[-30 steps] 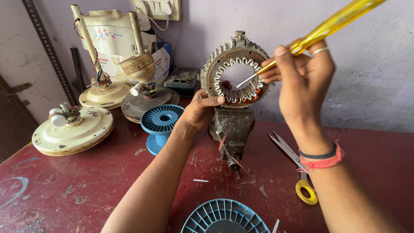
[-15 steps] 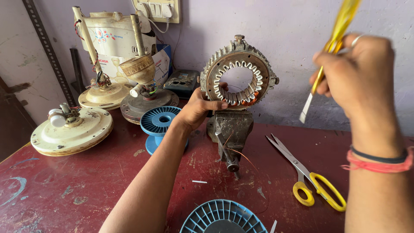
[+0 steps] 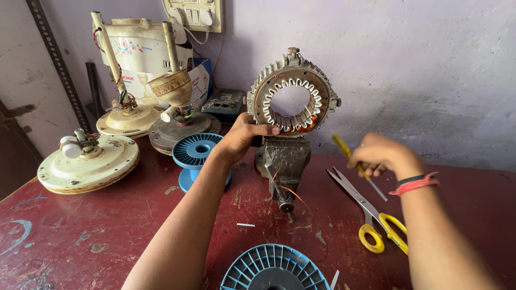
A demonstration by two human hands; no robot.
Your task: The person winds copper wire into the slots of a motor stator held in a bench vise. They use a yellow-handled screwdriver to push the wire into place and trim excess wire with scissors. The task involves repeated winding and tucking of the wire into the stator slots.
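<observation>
Open tabletop [image 3: 107, 231] between spools [image 3: 196, 153], scissors [image 3: 371, 209].

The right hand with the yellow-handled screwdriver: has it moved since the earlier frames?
Yes. The right hand has dropped from the stator ring toward the table, and now holds the screwdriver just above the scissors.

I see a dull grey cast-metal stator ring [image 3: 293, 91] with glossy copper windings, clamped in a rough, rusty metal vise [image 3: 284, 161]. My worktop [image 3: 107, 231] is scuffed, chipped dark-red paint. The screwdriver [image 3: 350, 159] handle is translucent yellow plastic; the scissors [image 3: 371, 212] have shiny steel blades.
</observation>
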